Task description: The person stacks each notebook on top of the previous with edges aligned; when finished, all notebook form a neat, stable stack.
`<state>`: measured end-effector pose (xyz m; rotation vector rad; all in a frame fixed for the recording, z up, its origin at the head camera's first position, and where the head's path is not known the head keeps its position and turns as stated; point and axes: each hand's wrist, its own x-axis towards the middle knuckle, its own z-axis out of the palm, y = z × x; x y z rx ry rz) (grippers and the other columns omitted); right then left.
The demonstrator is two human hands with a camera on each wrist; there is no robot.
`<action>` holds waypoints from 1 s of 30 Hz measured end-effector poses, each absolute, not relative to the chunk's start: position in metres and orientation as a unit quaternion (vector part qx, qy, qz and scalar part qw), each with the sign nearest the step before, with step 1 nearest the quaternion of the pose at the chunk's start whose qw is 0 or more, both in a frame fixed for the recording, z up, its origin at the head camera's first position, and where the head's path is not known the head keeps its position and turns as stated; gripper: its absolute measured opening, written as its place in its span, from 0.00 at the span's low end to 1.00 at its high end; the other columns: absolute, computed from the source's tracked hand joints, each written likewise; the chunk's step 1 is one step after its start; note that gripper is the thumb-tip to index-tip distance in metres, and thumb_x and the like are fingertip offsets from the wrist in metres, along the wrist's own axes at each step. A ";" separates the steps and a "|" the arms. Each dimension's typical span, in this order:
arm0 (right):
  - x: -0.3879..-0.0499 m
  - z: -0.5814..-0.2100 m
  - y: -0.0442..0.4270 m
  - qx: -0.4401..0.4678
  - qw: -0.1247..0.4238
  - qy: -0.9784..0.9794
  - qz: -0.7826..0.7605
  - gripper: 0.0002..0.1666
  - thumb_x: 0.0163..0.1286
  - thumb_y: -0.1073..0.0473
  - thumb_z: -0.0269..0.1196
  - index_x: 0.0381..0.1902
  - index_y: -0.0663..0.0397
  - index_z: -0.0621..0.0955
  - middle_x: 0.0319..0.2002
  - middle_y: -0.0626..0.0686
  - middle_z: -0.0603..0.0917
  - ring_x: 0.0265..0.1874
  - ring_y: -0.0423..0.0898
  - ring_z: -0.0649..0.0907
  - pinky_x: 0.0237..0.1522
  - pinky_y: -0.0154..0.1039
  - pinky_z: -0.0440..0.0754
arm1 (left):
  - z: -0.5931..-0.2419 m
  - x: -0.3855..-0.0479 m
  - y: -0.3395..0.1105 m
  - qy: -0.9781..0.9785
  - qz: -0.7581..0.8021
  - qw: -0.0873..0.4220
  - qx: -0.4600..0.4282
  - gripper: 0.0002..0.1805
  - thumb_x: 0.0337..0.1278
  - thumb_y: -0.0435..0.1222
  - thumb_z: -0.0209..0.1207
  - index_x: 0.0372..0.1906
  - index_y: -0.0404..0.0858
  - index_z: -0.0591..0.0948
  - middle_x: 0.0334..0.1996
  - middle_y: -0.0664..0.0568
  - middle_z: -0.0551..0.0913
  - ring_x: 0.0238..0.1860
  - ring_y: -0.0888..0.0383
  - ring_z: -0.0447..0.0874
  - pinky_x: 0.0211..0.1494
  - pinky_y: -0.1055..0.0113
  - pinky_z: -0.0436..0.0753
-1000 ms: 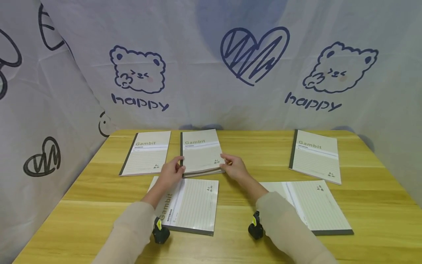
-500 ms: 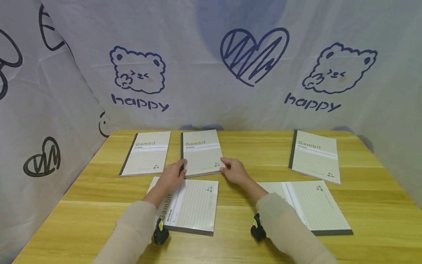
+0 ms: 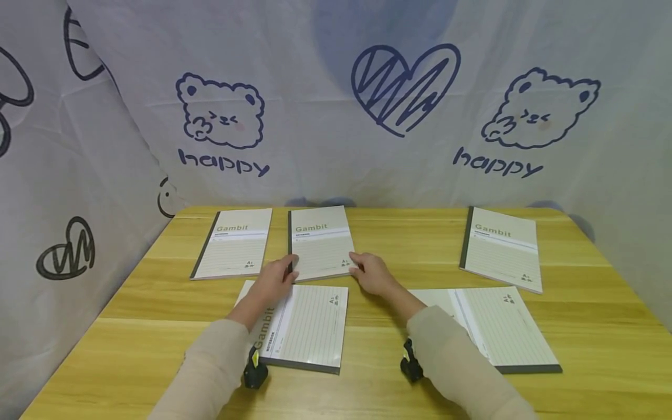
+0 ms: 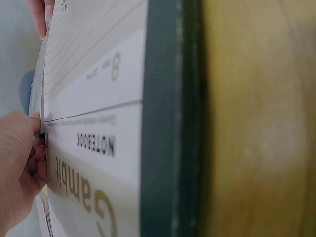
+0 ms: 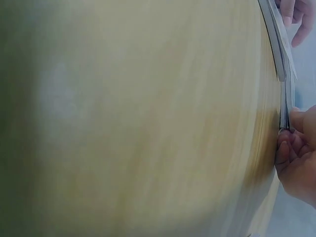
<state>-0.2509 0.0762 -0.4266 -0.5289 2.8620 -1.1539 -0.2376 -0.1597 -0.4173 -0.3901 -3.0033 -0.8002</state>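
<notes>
Both hands hold the sides of a Gambit notebook [image 3: 320, 242] with a dark spine, flat at the back middle of the table. The left hand [image 3: 272, 282] grips its spine edge near the lower left corner, thumb on the cover side. At the lower right corner, the right hand [image 3: 374, 274] pinches the edge. In the left wrist view, the left hand [image 4: 17, 168] is curled at a notebook edge behind a nearer notebook [image 4: 94, 98]. The right wrist view has the right hand [image 5: 299, 158] with thumb and curled fingers on the notebook edge.
Another notebook [image 3: 233, 245] lies at the back left and one [image 3: 501, 251] at the back right. Nearer the front are two turned sideways, one [image 3: 315, 326] below the left hand, one [image 3: 520, 326] partly under the right sleeve. A printed cloth [image 3: 325, 163] hangs behind the table [image 3: 131, 350].
The held notebook's raised front edge has come down, and the one beneath no longer shows separately. Both hands have lowered slightly with it, then stayed nearly still.
</notes>
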 end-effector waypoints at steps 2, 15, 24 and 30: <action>-0.251 -0.425 0.076 -0.171 0.011 0.915 -0.364 0.25 0.67 0.65 0.56 0.61 0.68 0.70 0.48 0.66 0.79 0.45 0.52 0.78 0.53 0.48 0.76 | -0.418 -0.239 -0.160 -0.959 -0.259 -0.007 -0.115 0.23 0.63 0.34 0.53 0.62 0.33 0.69 0.26 0.46 0.77 0.27 0.56 0.72 0.35 0.62 0.74; -0.249 -0.421 0.075 -0.179 0.016 0.924 -0.337 0.25 0.67 0.65 0.56 0.61 0.67 0.70 0.43 0.65 0.80 0.34 0.47 0.75 0.46 0.47 0.77 | -0.415 -0.237 -0.158 -0.963 -0.235 -0.015 -0.132 0.24 0.64 0.34 0.51 0.64 0.32 0.66 0.56 0.34 0.75 0.58 0.41 0.74 0.61 0.51 0.73; -0.248 -0.405 0.105 -0.203 -0.013 0.922 -0.331 0.25 0.67 0.64 0.56 0.59 0.72 0.70 0.25 0.56 0.73 0.23 0.44 0.68 0.26 0.34 0.66 | -0.403 -0.242 -0.151 -0.980 -0.151 0.048 -0.123 0.23 0.64 0.35 0.49 0.61 0.30 0.68 0.42 0.36 0.79 0.42 0.43 0.80 0.45 0.52 0.80; -0.244 -0.398 0.140 -0.188 -0.051 0.937 -0.292 0.23 0.68 0.63 0.54 0.58 0.71 0.72 0.38 0.64 0.80 0.34 0.53 0.78 0.33 0.42 0.78 | -0.398 -0.244 -0.132 -0.973 -0.136 0.118 -0.147 0.21 0.63 0.36 0.51 0.58 0.31 0.71 0.45 0.36 0.77 0.45 0.42 0.77 0.46 0.51 0.78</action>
